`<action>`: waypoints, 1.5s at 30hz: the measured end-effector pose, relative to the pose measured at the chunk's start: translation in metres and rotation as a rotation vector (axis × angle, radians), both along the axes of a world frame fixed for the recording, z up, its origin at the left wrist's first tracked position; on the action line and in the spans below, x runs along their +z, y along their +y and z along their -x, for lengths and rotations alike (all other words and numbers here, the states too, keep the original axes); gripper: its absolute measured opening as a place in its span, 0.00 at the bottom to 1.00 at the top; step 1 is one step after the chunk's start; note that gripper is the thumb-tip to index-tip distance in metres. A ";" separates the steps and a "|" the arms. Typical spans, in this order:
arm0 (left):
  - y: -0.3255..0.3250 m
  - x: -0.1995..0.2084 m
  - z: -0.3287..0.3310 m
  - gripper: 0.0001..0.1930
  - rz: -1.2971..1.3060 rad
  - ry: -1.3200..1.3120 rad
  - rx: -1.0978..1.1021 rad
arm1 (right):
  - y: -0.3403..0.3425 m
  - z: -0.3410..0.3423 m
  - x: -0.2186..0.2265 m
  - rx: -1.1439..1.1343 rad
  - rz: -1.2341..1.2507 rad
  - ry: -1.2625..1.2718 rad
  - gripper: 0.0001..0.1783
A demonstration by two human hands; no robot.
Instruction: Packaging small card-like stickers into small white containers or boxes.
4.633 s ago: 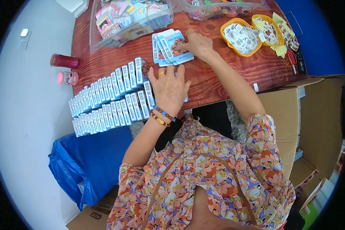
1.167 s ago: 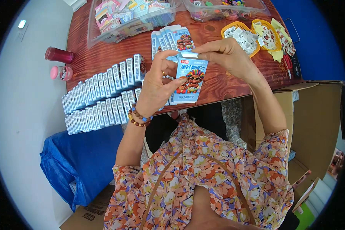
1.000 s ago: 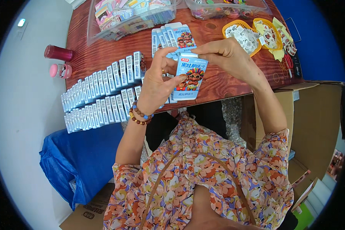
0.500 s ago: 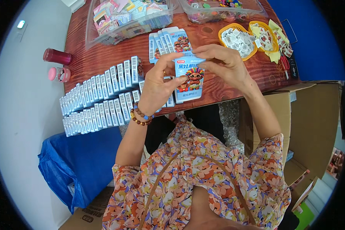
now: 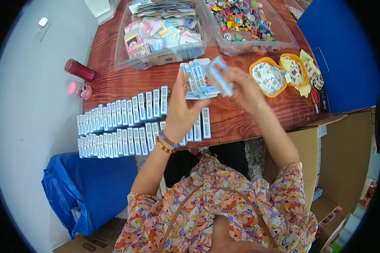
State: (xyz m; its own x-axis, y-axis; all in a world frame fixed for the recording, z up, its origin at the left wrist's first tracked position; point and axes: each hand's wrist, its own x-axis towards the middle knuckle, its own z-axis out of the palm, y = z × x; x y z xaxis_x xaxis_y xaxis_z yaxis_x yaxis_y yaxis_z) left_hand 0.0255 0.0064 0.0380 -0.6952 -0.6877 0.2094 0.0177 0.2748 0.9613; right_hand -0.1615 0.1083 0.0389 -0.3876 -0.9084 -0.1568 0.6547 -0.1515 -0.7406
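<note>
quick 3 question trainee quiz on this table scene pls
1. True or false: the right hand holds a small light-blue carton above the reddish wooden table.
2. Which lies nearest the right hand? A) orange round bowl of stickers B) dark red cylindrical tumbler C) blue plastic bag
3. How are the small blue-and-white boxes by the left hand arranged?

Key: 1 true. 2 A. 3 Upright, in two long rows.
</note>
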 end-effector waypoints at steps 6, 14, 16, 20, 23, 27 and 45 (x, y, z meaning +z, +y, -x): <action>-0.012 0.006 -0.010 0.48 0.227 0.202 0.300 | -0.054 -0.052 0.012 0.343 -0.094 -0.069 0.09; -0.037 0.008 -0.045 0.40 0.099 0.001 0.282 | -0.233 0.029 0.025 0.093 -0.190 1.595 0.19; -0.037 0.008 -0.047 0.40 0.175 -0.047 0.300 | -0.259 0.023 0.013 0.126 -0.304 1.766 0.21; -0.042 0.001 -0.063 0.41 0.101 -0.059 0.333 | -0.287 0.018 0.001 0.293 -0.572 1.862 0.28; -0.046 -0.001 -0.073 0.43 0.010 -0.039 0.342 | -0.285 0.039 -0.004 0.168 -0.467 1.834 0.27; -0.051 0.000 -0.064 0.44 0.148 -0.154 0.375 | -0.272 0.067 -0.002 0.233 -0.392 1.481 0.18; -0.030 0.007 -0.013 0.44 0.656 -0.300 0.280 | -0.040 0.009 0.100 0.122 0.047 1.632 0.08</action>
State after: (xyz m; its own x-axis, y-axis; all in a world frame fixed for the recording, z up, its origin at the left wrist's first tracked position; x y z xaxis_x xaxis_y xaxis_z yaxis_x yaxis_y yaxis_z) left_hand 0.0387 -0.0234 0.0447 -0.6046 -0.6466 0.4651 -0.3719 0.7456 0.5530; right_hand -0.1704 0.0682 0.1393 -0.0353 -0.9361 0.3500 -0.7620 -0.2014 -0.6155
